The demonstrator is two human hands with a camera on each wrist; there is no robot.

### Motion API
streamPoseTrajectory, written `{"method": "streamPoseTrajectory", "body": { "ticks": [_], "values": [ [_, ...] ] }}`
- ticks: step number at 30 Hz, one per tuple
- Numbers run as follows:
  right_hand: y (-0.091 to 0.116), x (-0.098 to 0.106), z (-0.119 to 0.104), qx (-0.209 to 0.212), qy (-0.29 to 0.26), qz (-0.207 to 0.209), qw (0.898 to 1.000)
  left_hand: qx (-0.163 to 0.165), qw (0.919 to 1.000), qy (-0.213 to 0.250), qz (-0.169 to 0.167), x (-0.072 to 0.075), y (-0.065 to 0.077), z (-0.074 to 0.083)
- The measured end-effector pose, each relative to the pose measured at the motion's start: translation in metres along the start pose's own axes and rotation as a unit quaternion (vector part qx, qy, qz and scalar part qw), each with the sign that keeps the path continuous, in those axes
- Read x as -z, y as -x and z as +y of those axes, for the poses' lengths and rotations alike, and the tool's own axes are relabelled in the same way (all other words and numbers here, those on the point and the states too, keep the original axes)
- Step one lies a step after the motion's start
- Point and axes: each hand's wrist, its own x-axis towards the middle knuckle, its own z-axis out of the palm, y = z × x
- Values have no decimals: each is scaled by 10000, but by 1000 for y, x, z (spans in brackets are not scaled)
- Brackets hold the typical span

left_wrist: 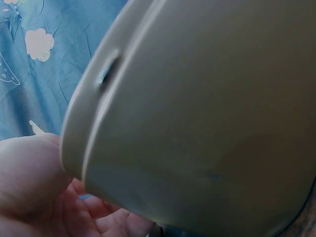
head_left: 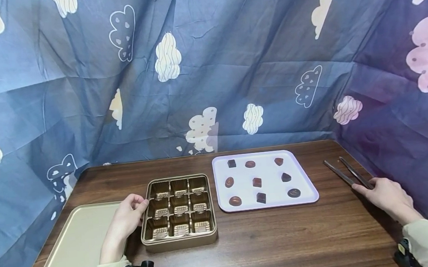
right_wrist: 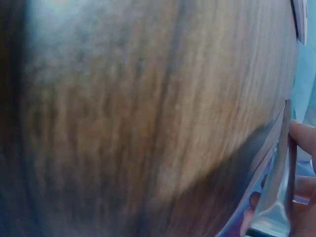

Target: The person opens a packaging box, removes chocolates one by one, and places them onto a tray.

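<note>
A gold chocolate box [head_left: 179, 241] with a divided insert sits left of the table's middle, its compartments bare. My left hand [head_left: 128, 214] holds its left side, thumb and fingertips at the rim; in the left wrist view the thumb [left_wrist: 32, 173] lies against the box wall [left_wrist: 197, 123] and the other fingers curl at its edge. At the far right, my right hand [head_left: 389, 199] grips metal tongs [head_left: 339, 173] near the closed end, their tips spread and pointing away over the table. In the right wrist view, the tongs [right_wrist: 279, 192] lie between thumb and fingers.
A lilac-rimmed white tray [head_left: 244, 207] at the back centre carries several chocolates [head_left: 257, 182] of different shapes, spaced apart. A flat gold lid [head_left: 77, 241] lies at the left, partly behind my left forearm. Blue cloud-patterned cloth [head_left: 217, 86] hangs behind and beside the wooden table [head_left: 278, 239].
</note>
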Motion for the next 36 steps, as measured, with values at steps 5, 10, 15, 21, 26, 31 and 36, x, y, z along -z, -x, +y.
{"method": "streamPoseTrajectory", "body": {
  "ticks": [5, 10, 15, 21, 26, 31, 36],
  "values": [
    [0, 0, -2, -28, 157, -238, 9996, -33, 10000, 27, -5, 0, 1, 0],
    [-4, 0, -5, 14, 247, -419, 9988, 18, 10000, 17, 41, 1, 2, 0],
    [-6, 0, -9, 49, 259, -341, 9991, 2, 10000, 29, 84, 2, 2, -2],
    [-9, -3, -14, 152, 315, -278, 9990, 34, 9999, 40, 138, 2, 2, -3],
    [-11, -8, -17, 515, 339, -113, 9980, 52, 9999, 59, 153, 1, 1, -3],
    [-7, -10, -28, 795, 322, 146, 9962, 13, 9998, -65, 166, -2, -3, -2],
    [0, -7, -63, 1018, 250, 537, 9930, -381, 9954, -777, 418, -1, -6, 6]
  ]
}}
